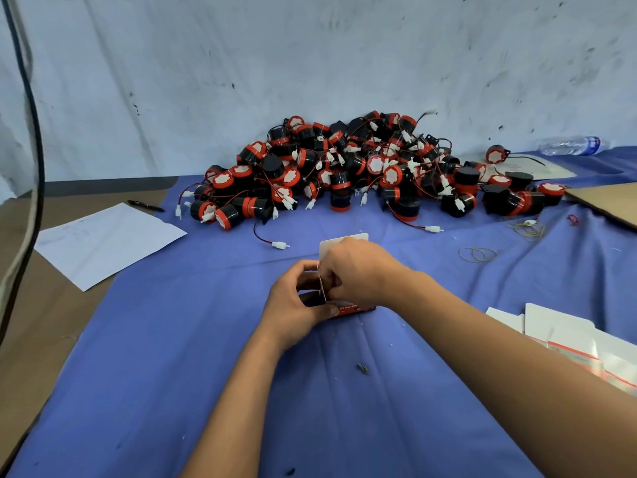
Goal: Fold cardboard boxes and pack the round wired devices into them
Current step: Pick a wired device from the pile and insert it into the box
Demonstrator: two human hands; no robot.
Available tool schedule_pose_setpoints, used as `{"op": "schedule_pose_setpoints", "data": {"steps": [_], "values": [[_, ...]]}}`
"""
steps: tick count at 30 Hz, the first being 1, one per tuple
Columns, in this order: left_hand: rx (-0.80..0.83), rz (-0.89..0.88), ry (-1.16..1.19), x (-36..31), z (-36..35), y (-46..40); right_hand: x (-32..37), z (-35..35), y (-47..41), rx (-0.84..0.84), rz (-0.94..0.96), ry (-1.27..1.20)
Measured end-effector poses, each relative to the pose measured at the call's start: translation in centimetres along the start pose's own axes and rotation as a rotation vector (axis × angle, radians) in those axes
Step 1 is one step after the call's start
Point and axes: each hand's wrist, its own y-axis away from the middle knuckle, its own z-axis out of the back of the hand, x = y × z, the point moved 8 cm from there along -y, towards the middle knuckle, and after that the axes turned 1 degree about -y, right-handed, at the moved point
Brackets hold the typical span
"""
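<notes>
Both hands meet over a small cardboard box [344,307] at the middle of the blue-covered tabletop [193,357], near the person. The left hand [296,305] wraps its curled fingers round the box's left side, its grip clamped on the carton, thumb lying along the near edge. The right hand [358,270] comes in from above and right, its fingers bent inward and pinching the white inner flap at the box's open top; a rounded white flap [339,243] stands up just beyond its knuckles. The box's near face is red and black with a line of white lettering, too small and blurred to read.

Far across the tabletop, against the pale wall, lies a large pile of round wired devices [362,167], black bodies with red rims, red and black leads and white plugs. Flat white box blanks [565,329] sit at the near right. A sheet of paper [107,243] and a black pen [144,205] lie at the left, rubber bands [479,254] at the right, and a plastic water bottle [572,145] at the far right, its label unreadable.
</notes>
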Motion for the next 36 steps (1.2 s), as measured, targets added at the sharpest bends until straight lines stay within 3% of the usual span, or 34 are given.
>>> {"op": "schedule_pose_setpoints", "data": {"steps": [7,12,13,14,16,17,18,19,21,23,27,30,36], "values": [[0.041,0.029,0.044,0.3,0.0,0.1,-0.1,-0.7,0.3,0.295,0.063,-0.117],[0.059,0.03,0.064,0.2,-0.1,0.1,0.2,-1.8,0.8,0.379,0.053,0.032],[0.057,0.03,0.068,0.1,-0.1,0.1,0.2,-1.7,1.0,0.328,0.023,0.007],[0.044,0.03,0.07,0.1,0.1,0.3,0.2,-0.9,1.3,0.172,0.023,-0.042],[0.003,0.021,0.055,0.1,0.9,0.3,-1.0,2.0,2.9,-0.425,0.023,-0.163],[-0.012,0.014,0.048,0.1,1.3,0.4,-2.4,2.8,4.9,-0.722,-0.058,-0.227],[-0.016,0.012,0.046,-0.1,1.5,0.4,-4.4,2.3,6.4,-0.899,-0.203,-0.361],[-0.01,0.008,0.04,-0.2,1.6,0.5,-6.4,0.7,7.0,-0.92,-0.356,-0.564],[-0.001,-0.006,-0.014,-0.4,1.5,0.7,-8.5,-4.6,5.9,-0.654,-0.558,-0.964],[0.007,-0.006,-0.023,-0.5,1.3,0.8,-8.5,-7.3,4.9,-0.468,-0.534,-1.096],[0.114,0.155,0.399,0.8,0.0,1.1,-8.3,-6.8,4.7,-0.498,-0.413,-1.17],[0.035,0.255,0.556,1.6,-0.5,0.9,-7.4,-6.4,4.7,-0.522,-0.32,-1.22],[-0.324,0.115,0.077,1.2,-0.2,0.9,-6.0,-6.5,4.4,-0.406,-0.178,-1.164]]}}
